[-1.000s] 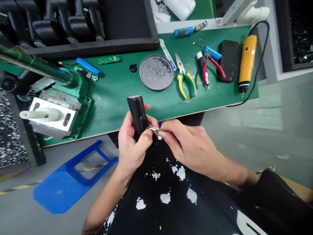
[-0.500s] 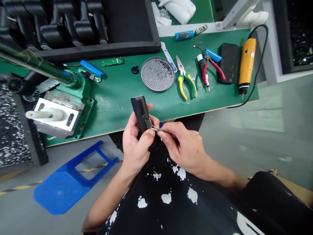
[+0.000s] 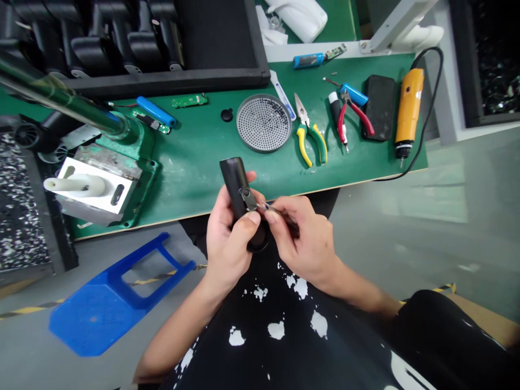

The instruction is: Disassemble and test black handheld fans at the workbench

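My left hand [image 3: 228, 244] is wrapped round a black cylindrical housing [image 3: 236, 181], held upright over my lap just in front of the green bench edge. A small dark clip-like part [image 3: 247, 198] sits on the housing's side. My right hand [image 3: 304, 241] pinches thin metal tweezers [image 3: 271, 208], whose tips touch that small part beside my left thumb.
The green bench [image 3: 195, 157] carries a round grey mesh disc [image 3: 264, 123], yellow-green pliers [image 3: 309, 135], red cutters [image 3: 352, 114], a black phone [image 3: 381, 107], an orange electric screwdriver [image 3: 408, 111], blue battery cells [image 3: 156, 111] and a green press with a white block [image 3: 97, 184]. A blue plastic stool [image 3: 109, 298] stands lower left.
Both hands and the housing have shifted slightly right and up in the view. The small part on the housing has turned, and the tweezers have closed in on it.
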{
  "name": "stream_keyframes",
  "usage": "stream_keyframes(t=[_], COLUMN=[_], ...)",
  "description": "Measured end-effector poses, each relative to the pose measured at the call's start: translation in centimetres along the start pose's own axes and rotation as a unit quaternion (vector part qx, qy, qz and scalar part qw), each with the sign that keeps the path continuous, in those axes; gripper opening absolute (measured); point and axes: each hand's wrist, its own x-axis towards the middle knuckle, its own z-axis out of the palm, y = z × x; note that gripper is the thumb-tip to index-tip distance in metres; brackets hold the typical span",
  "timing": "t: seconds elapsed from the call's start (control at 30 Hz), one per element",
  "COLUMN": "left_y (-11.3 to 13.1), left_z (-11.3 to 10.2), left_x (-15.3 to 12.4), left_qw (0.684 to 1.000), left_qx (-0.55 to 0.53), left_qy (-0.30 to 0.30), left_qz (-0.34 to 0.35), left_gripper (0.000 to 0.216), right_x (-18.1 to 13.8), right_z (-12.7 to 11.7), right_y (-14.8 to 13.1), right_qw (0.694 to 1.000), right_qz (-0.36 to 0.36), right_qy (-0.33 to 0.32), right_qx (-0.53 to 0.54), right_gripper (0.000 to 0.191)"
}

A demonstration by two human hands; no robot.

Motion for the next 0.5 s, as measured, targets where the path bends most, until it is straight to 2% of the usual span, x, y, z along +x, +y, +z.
stream_keyframes(t=[0.13,0.27,0.37,0.5], left_y=[0.7,0.7,0.5,0.4], left_z=[0.2,0.1,0.0,0.0], left_x=[0.0,0.2,0.3,0.3], left_qw=[0.998,0.991,0.987,0.985], left_qx=[-0.047,-0.109,-0.123,-0.12], left_qy=[-0.003,-0.027,-0.036,-0.047], left_qz=[-0.047,-0.078,-0.095,-0.113], left_gripper=[0.044,0.047,0.046,0.045], right_x=[0.2,0.8,1.4,2.2], right_z=[-0.1,-0.4,-0.7,-1.2], right_y=[0.5,0.9,1.2,1.6], right_qw=[0.997,0.995,0.996,0.996], right_qz=[0.02,0.021,-0.001,-0.072], right_qy=[-0.028,-0.037,-0.033,-0.039], right_qx=[0.071,0.087,0.084,0.045], right_gripper=[0.014,0.022,0.027,0.029])
